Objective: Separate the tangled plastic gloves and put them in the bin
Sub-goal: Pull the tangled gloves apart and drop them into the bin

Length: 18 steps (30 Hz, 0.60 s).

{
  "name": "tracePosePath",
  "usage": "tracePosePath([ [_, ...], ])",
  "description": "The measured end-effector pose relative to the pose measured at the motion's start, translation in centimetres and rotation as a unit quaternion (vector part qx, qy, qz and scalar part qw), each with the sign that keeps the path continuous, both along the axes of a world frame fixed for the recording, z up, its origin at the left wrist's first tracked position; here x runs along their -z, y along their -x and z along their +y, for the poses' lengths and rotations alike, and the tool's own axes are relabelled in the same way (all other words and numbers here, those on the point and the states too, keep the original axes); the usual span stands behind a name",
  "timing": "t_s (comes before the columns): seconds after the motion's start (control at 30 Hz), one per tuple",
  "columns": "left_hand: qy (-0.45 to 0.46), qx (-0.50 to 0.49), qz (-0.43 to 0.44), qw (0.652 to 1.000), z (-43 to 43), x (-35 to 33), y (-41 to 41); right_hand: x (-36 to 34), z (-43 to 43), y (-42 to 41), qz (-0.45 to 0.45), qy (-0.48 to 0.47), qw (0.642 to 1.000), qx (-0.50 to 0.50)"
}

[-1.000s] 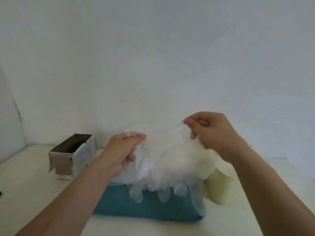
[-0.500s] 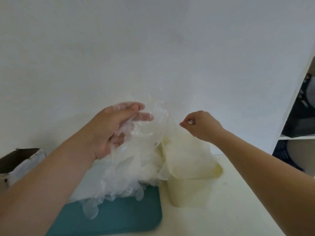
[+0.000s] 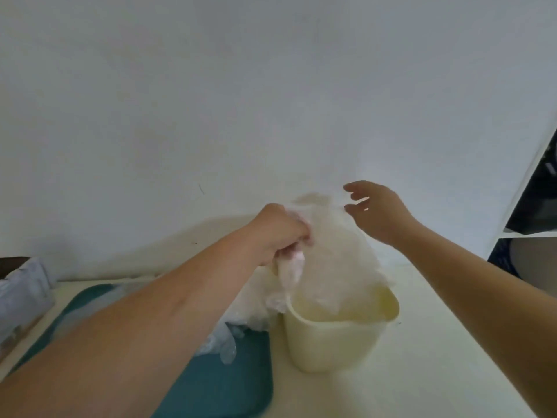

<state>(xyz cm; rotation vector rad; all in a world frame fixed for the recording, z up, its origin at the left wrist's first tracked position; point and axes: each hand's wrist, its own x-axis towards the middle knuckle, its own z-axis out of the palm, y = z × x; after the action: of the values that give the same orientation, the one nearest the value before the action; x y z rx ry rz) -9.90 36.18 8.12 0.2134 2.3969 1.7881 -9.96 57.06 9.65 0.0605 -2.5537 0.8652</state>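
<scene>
We are holding the tangled plastic gloves up over the pale bin, which is standing on the counter to the right of a teal tray. Our left hand is clenched on the left side of the bunch, with a twist of film coming out under the fist. Our right hand is to the right of the bunch with its fingers spread and released; a thin edge of film seems to be touching the lower fingers, but we cannot tell if anything is pinched there. The lower part of the bunch is hanging into the mouth of the bin, and more loose gloves are trailing down to the left onto the tray, just beside the bin wall.

We are judging that these gloves are very light, soft and slippery, and that the sheets are clinging to each other, so one pull is likely bringing several together. The best place to take hold seems to be a single cuff edge or one free glove finger at the outside of the bunch, with a small pinch, while the other hand is keeping the rest back.
</scene>
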Motion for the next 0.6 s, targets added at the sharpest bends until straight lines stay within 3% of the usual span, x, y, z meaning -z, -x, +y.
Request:
tracePosePath([
  [0.1,0.040,0.008,-0.014,0.999,1.5,1.1,1.2,-1.7,0.2,-2.6,0.071,0.054,0.995,0.054],
  [0.2,0.076,0.009,-0.007,0.997,2.0,1.4,1.7,-1.8,-2.8,-5.8,-0.044,0.056,0.997,-0.037],
  [0.33,0.069,-0.034,0.046,0.996,0.2,1.5,2.3,0.5,-7.1,-8.9,-0.284,-0.102,0.947,-0.109],
  [0.47,0.069,-0.098,0.133,0.984,-3.4,1.8,1.2,3.8,-9.0,-6.2,-0.340,-0.229,0.907,-0.094],
  [0.6,0.057,-0.085,0.137,0.985,-6.4,2.0,-1.8,7.1,-9.4,-3.3,-0.370,-0.309,0.871,-0.096],
])
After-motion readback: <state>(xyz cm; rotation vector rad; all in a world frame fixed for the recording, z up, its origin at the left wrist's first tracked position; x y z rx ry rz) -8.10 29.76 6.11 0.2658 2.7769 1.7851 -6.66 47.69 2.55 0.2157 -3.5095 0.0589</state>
